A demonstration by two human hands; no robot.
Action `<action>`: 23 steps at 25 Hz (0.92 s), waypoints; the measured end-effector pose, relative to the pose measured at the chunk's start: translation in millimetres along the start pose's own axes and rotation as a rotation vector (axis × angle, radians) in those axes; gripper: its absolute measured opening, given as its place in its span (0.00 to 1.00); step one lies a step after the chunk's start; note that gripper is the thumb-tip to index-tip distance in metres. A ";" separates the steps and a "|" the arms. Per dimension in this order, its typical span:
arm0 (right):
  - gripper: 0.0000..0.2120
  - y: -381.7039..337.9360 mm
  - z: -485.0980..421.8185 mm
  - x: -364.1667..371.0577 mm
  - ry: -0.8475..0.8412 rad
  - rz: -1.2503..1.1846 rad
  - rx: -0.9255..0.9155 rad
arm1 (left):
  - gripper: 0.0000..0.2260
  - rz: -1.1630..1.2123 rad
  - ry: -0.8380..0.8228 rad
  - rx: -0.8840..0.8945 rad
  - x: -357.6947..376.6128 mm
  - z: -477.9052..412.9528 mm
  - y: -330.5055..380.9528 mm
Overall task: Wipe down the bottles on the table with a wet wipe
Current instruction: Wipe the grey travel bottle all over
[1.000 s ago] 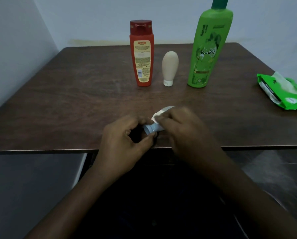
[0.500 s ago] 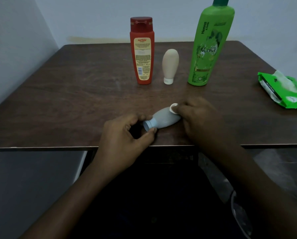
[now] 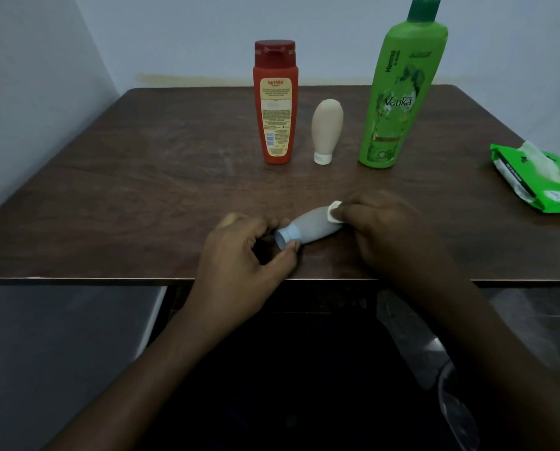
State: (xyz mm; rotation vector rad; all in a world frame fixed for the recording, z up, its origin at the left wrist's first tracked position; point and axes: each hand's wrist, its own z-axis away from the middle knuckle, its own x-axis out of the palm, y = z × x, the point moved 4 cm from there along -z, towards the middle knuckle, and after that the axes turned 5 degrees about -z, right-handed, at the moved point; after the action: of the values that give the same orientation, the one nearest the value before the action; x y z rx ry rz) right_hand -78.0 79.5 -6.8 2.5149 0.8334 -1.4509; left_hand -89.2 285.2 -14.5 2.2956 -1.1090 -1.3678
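Observation:
A small pale grey bottle (image 3: 311, 226) lies on its side near the table's front edge, its light blue cap (image 3: 285, 237) pointing left. My left hand (image 3: 242, 255) pinches the cap end between thumb and fingers. My right hand (image 3: 389, 229) presses a folded white wet wipe (image 3: 334, 211) against the bottle's far end. Further back stand a red bottle (image 3: 276, 102), a small beige tube (image 3: 326, 130) resting on its white cap, and a tall green bottle (image 3: 399, 89).
The dark wooden table (image 3: 141, 190) has its front edge just under my hands. A green pack of wet wipes (image 3: 539, 177) lies at the right edge, a wipe sticking out. Pale walls close the left and back.
My right hand slid the wipe from the cap end along the bottle to its far end. The bottle's grey body is now uncovered. My left hand kept its grip on the cap.

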 end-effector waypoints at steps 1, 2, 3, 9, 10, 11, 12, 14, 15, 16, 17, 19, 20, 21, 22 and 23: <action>0.15 -12.1 1.3 2.4 0.005 -0.013 -0.035 | 0.13 -0.016 0.005 0.014 0.6 0.4 0.0; 0.16 -24.9 2.5 4.3 -0.001 -0.049 -0.066 | 0.13 -0.038 0.004 0.029 1.9 1.2 0.1; 0.16 -34.9 3.3 5.4 -0.002 -0.089 -0.092 | 0.13 -0.063 -0.002 0.042 3.7 2.1 0.3; 0.15 -24.0 7.7 4.6 -0.029 -0.070 -0.125 | 0.13 -0.083 -0.020 0.048 6.9 2.8 -1.0; 0.16 -12.2 6.1 2.2 -0.018 -0.040 -0.085 | 0.13 -0.074 -0.015 0.047 6.0 2.4 -1.0; 0.17 -1.4 4.6 -1.5 0.008 -0.017 -0.037 | 0.12 -0.071 -0.010 0.048 5.3 2.7 -0.1; 0.17 3.7 3.2 -5.3 0.040 -0.005 0.003 | 0.11 -0.074 -0.003 0.050 4.8 3.5 1.2; 0.17 -8.9 1.9 -5.8 0.076 -0.008 -0.011 | 0.10 -0.083 0.015 0.060 4.3 4.3 2.9; 0.16 -24.7 3.3 -2.7 0.071 -0.034 -0.055 | 0.11 -0.075 0.019 0.066 4.2 4.6 2.7; 0.16 -43.1 6.5 0.0 0.055 -0.072 -0.119 | 0.11 -0.057 0.018 0.066 4.3 5.0 2.1; 0.15 -54.1 8.8 2.4 0.027 -0.101 -0.182 | 0.11 -0.029 0.012 0.053 4.2 5.0 0.8; 0.15 -44.9 5.9 1.8 -0.036 -0.096 -0.219 | 0.11 0.017 -0.004 0.004 4.0 4.1 -2.9; 0.16 -29.5 3.4 -0.2 -0.032 -0.075 -0.161 | 0.12 0.025 -0.005 -0.015 3.6 3.6 -3.8; 0.18 -11.0 1.2 -3.3 -0.005 -0.055 -0.080 | 0.12 0.026 -0.001 -0.024 3.0 3.0 -4.1; 0.19 5.4 0.0 -6.4 0.027 -0.049 -0.007 | 0.12 0.023 0.005 -0.028 2.5 2.3 -3.9; 0.20 13.5 0.3 -8.2 0.054 -0.052 0.039 | 0.12 0.020 0.007 -0.030 2.5 2.0 -3.6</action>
State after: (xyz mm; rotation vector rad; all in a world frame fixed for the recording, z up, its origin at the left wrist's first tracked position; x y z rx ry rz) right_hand -74.4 64.8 -2.4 2.5899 0.8948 -1.4343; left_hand -88.3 286.1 -19.2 2.2607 -1.0979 -1.3588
